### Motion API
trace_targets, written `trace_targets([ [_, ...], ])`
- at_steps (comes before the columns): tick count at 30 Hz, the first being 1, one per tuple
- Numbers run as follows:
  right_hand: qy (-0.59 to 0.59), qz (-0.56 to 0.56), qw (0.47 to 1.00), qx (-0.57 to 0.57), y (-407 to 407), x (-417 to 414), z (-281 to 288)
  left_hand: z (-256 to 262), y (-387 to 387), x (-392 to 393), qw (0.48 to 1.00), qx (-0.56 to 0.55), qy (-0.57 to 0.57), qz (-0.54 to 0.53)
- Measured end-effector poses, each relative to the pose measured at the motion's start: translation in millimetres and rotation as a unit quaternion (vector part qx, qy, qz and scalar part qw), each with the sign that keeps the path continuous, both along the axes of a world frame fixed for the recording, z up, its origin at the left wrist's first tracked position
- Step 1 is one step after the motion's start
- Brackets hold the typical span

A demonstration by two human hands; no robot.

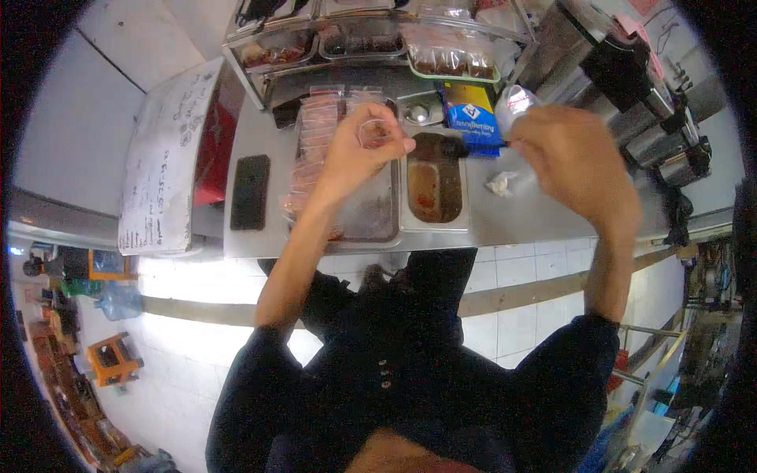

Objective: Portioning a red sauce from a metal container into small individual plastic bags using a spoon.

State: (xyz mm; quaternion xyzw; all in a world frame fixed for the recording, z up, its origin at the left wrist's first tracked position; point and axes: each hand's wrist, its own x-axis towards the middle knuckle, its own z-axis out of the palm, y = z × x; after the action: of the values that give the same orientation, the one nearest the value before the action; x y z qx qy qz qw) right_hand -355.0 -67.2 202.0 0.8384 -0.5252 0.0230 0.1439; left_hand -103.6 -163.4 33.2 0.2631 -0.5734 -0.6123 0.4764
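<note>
My left hand [358,151] is curled around a small clear round cup or bag mouth [375,133], above a metal tray [369,222]. Plastic packets with reddish contents [313,127] lie in rows on that tray's left part. Blurred by motion, my right hand [565,156] grips the handle of a black utensil [473,146]; its dark head is over a rectangular metal pan [465,198] holding brown-red sauce [426,189]. The kind of utensil cannot be told. A blue and yellow packet [473,115] lies behind the utensil.
A black phone-like slab [250,192] lies left of the tray. Crumpled white material [501,184] is right of the pan, and a clear plastic container [516,103] stands behind it. A shelf rack [378,68] with filled trays borders the back. Metal containers [662,139] line the right side.
</note>
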Motion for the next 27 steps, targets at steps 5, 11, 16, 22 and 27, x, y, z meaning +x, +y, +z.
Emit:
trace_targets([
  [5, -0.073, 0.093, 0.990, 0.080, -32, 8, -49, 7, -1, 8, 0.993, 0.048, 0.050, -0.091],
  [11, -0.318, 0.199, 0.922, 0.096, -49, 30, -58, 13, 4, -11, 0.969, 0.078, 0.123, -0.201],
  [16, -0.408, 0.202, 0.884, 0.102, -48, 37, -60, 23, 3, -12, 0.960, 0.070, 0.088, -0.257],
  [22, -0.403, 0.180, 0.892, 0.098, -52, 21, -66, 22, 11, -22, 0.972, 0.013, 0.087, -0.217],
  [27, -0.472, 0.122, 0.861, 0.144, -54, 15, -82, 7, 7, -15, 0.988, -0.002, -0.094, -0.126],
])
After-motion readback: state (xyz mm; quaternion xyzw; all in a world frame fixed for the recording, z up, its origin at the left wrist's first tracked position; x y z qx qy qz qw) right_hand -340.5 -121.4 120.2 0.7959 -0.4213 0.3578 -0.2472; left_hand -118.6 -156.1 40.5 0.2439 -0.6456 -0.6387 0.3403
